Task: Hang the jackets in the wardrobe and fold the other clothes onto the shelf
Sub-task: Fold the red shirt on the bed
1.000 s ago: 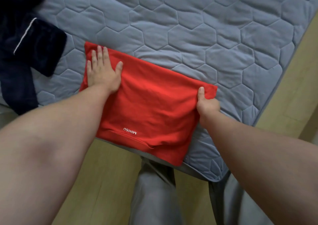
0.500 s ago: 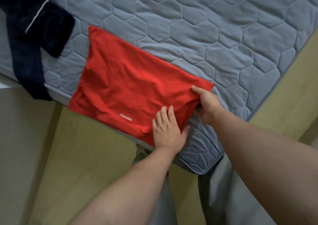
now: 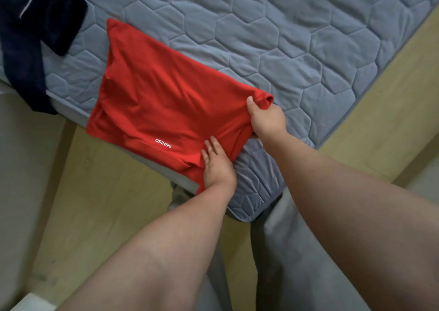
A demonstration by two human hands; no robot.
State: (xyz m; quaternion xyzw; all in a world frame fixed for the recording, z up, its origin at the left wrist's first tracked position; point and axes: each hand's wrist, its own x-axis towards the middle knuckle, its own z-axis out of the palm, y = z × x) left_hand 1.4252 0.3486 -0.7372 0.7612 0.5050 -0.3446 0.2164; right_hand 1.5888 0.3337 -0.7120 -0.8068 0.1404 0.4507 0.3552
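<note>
The red garment (image 3: 166, 101) lies folded into a flat rectangle at the near corner of the bed (image 3: 297, 49), its near edge with the white lettering hanging just past the bed's side, above the floor (image 3: 114, 203). What we notice first is its right corner. Half a second ago it lay flat, and now it is bunched and raised off the quilted cover in the right hand (image 3: 266, 118), whose grip is closed on the cloth with the thumb on top. The left hand (image 3: 217, 165) has travelled furthest: a second ago it pressed flat on the far left corner, and now it rests on the near right edge, just beside the right hand, fingers straight on the fabric, its grip wide and holding nothing. We cannot tell whether its thumb hooks under the hem. We judge that the smoothing is over and that either another fold across or a lift off the bed is starting, so this piece is nearly ready for the shelf, which is out of view. The left end is unheld and could sag open if raised from one side. Further out, a dark navy garment (image 3: 35, 25) sprawls over the bed's far left edge, apart from the red one.
</note>
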